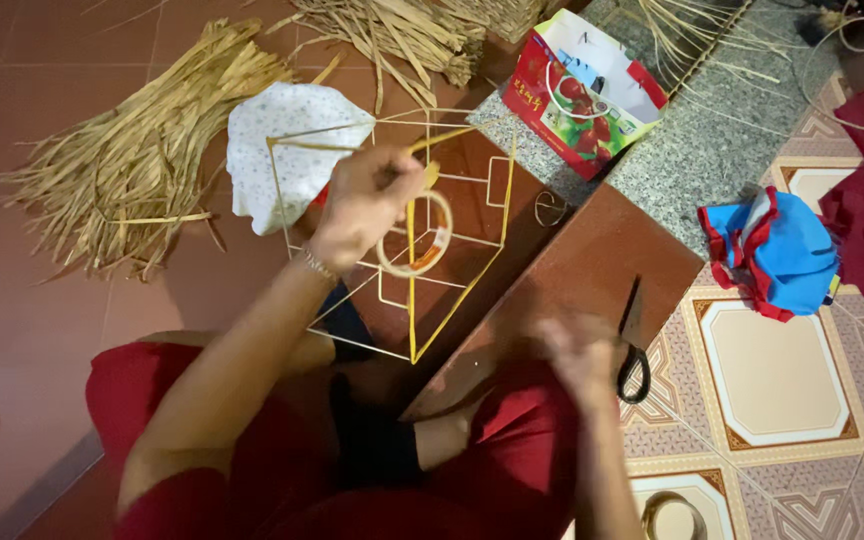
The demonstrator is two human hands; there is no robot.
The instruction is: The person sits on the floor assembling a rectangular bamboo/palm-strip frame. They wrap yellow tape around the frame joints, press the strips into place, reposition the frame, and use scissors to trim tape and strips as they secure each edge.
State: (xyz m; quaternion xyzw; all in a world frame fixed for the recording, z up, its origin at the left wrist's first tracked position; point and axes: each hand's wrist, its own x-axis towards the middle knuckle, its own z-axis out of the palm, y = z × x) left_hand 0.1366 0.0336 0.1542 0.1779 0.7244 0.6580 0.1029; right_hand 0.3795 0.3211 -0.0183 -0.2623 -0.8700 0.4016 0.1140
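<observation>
Setting: reddish tiled floor [42, 60] on the left, patterned tiles on the right, a speckled grey stone slab [712, 150] between them at the top. Left hand [362, 205]: grip closed around the upper part of a thin yellow-and-white stick frame [457, 300], holding it up over the lap; against the fingers, a roll of tape [414, 235] hanging in front of the frame. Frame: box-like, open, long yellow rods running down and away from the grip toward the knees. Right hand [577, 350]: blurred, lower and to the right of the frame, apart from it; grip state cannot be told, nothing plainly held. Just beside the right hand, black-handled scissors [634, 350], blades pointing up, on a brown board [592, 260]. Nearer hand to the scissors: right; to the frame: left. Behind the frame, a white patterned cloth [277, 150]. Farther out: bundles of dried straw [132, 160], a red gift bag [582, 95], a blue-and-red cloth piece [777, 250].
</observation>
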